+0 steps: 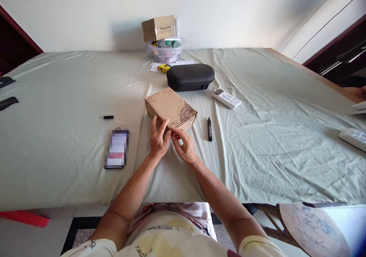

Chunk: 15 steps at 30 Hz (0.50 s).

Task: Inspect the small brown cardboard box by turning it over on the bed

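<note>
A cardboard box [168, 104] with dark scribbled line drawings on its top lies at an angle in front of me. My left hand [159, 140] holds its near edge, two fingers spread against the top and the thumb at the front. Beside it, my right hand [184, 147] is closed in a pinch at the box's near corner. Whatever sits between those fingertips is too small to make out. An uncapped-looking black marker [209, 129] rests to the right of the box, and a small black cap [108, 117] lies off to the left.
Behind the box are a black hard case [190, 77], a yellow tape measure [164, 68] and a plastic basket [167, 54] topped by another carton [158, 27]. A white device [227, 98] lies right of the case. At left is a blurred phone [117, 149]. A stool [313, 226] stands below the table [271, 154].
</note>
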Tool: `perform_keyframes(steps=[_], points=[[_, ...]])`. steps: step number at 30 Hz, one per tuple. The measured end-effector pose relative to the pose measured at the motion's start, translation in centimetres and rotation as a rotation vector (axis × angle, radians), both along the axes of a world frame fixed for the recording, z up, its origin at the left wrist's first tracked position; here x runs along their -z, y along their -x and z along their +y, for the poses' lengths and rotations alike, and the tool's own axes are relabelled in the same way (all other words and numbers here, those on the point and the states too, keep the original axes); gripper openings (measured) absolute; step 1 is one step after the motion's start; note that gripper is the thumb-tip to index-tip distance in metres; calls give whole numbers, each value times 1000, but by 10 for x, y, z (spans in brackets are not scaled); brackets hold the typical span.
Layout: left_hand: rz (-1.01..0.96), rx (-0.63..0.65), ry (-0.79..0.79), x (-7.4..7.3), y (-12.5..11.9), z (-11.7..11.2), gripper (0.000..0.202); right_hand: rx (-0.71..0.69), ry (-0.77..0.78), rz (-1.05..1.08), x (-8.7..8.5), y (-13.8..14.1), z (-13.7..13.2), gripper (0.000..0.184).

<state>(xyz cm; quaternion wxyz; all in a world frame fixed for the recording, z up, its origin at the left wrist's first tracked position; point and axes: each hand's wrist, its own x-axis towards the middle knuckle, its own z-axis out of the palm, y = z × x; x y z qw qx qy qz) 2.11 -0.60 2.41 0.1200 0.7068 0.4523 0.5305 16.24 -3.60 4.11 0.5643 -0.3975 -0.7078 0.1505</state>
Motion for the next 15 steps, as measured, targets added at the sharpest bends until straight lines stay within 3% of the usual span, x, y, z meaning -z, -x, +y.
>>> perform_keyframes(steps=[7, 15], points=[[60, -11, -84, -4, 2, 1, 42, 83, -68, -101, 2, -11, 6, 37], [-1, 3, -80, -6, 9, 6, 43, 374, 36, -44, 8, -39, 24, 38]])
